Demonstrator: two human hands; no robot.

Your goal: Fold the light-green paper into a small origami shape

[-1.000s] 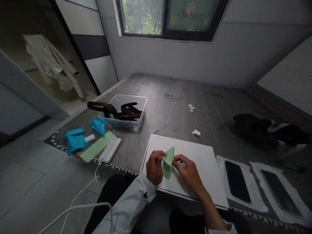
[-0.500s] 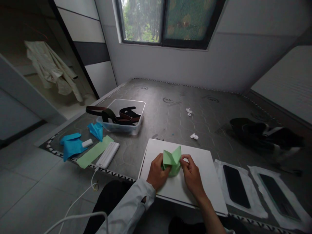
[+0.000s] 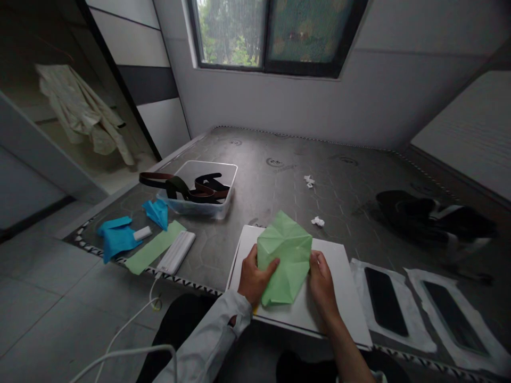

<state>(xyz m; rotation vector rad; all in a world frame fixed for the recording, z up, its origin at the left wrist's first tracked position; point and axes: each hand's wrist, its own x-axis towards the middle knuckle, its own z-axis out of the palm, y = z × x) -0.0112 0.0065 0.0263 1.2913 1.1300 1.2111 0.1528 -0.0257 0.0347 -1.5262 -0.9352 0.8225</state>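
Note:
A creased green paper sheet (image 3: 284, 255), unfolded into a wide square with fold lines, is held up over a white board (image 3: 343, 276) on the grey mattress. My left hand (image 3: 251, 276) grips its left edge, thumb lying on the front of the sheet. My right hand (image 3: 322, 282) holds the right edge, fingers behind the paper. Both hands sit near the board's front part.
A clear plastic box (image 3: 202, 189) with belts stands at the back left. Blue folded papers (image 3: 117, 236), a green strip (image 3: 154, 247) and a white power bank (image 3: 175, 252) lie left. Two dark phones (image 3: 385, 300) lie on white wrapping at right. Dark clothing (image 3: 423, 215) lies far right.
The green paper went from a small folded shape to a wide unfolded sheet. My hands moved apart to its left and right edges.

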